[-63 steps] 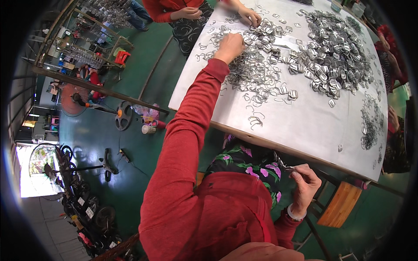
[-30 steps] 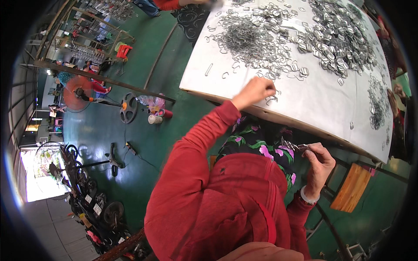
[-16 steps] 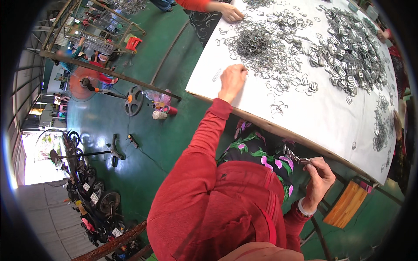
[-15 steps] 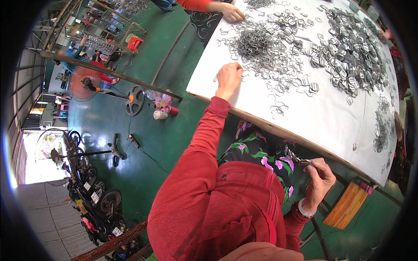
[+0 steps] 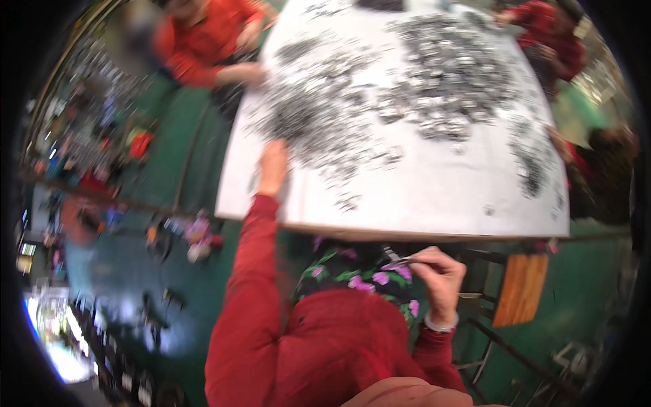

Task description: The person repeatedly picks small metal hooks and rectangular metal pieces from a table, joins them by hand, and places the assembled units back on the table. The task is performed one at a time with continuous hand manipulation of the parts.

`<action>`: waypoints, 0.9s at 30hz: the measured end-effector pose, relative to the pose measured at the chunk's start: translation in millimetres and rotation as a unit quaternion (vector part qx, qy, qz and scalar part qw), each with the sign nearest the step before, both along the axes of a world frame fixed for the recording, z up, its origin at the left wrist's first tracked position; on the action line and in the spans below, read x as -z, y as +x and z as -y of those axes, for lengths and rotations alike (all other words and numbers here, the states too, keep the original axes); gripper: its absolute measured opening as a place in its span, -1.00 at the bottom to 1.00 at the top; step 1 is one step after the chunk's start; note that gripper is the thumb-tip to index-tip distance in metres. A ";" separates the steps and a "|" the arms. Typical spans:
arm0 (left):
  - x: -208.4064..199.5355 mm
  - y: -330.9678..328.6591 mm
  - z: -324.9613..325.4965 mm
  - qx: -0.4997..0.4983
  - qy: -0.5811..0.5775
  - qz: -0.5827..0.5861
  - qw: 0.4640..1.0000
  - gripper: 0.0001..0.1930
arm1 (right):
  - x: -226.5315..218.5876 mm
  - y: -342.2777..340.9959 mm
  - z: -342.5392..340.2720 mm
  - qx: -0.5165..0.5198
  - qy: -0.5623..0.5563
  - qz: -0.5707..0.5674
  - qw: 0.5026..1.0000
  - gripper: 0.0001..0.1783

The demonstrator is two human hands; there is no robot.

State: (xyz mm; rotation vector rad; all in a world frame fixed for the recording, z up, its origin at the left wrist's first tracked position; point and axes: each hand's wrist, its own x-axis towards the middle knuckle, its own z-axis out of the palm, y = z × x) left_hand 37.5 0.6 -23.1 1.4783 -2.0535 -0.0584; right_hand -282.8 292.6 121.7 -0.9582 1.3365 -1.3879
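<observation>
Blur softens much of the picture. My left hand (image 5: 272, 168) rests on the white tabletop (image 5: 305, 203), fingers curled, at the near edge of a heap of thin grey wire pieces (image 5: 295, 119). What it pinches, if anything, is too smeared to make out. Lower right, just off the table's front edge, my right hand (image 5: 441, 279) grips a small metal piece (image 5: 397, 258) between thumb and fingers. The piece points left above my flowered trousers (image 5: 359, 278). Farther back on the right lies a larger heap of flat metal buckles (image 5: 451, 81).
A person in orange (image 5: 203, 47) reaches onto the table from the far left. Other people (image 5: 556, 41) sit along the right side. A smaller metal heap (image 5: 530, 166) lies near the right edge. A wooden stool (image 5: 521, 290) stands below the front right corner.
The whole view has turned, so the table now sits squarer and more people show. My left hand seems slightly closer to the wire heap. My right hand still holds the metal piece.
</observation>
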 end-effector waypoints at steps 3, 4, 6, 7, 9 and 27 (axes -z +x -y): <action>-11.9 0.6 7.5 -0.040 -0.009 -0.040 0.998 -0.86 | 9.4 -6.9 -4.1 -0.009 -0.019 0.038 0.999 -0.82; -24.8 -3.2 3.3 -0.054 0.003 -0.091 0.994 -0.86 | 6.9 -6.5 -4.9 -0.007 -0.020 0.057 0.998 -0.85; -40.4 -14.8 -8.8 -0.027 0.029 -0.160 0.986 -0.85 | 11.0 -5.0 -8.8 0.000 -0.021 0.067 0.998 -0.86; -61.5 -36.4 -28.8 -0.001 0.115 -0.245 0.963 -0.84 | 13.3 -3.6 -11.0 0.016 -0.012 0.073 0.997 -0.85; -87.0 -78.4 -76.9 0.098 0.245 -0.378 0.887 -0.83 | 18.9 0.3 -15.8 0.047 0.002 0.089 0.995 -0.83; -115.6 -181.8 -228.1 0.377 0.168 -0.332 0.848 -0.90 | 28.9 15.6 -25.8 0.173 -0.065 -0.086 0.979 -0.83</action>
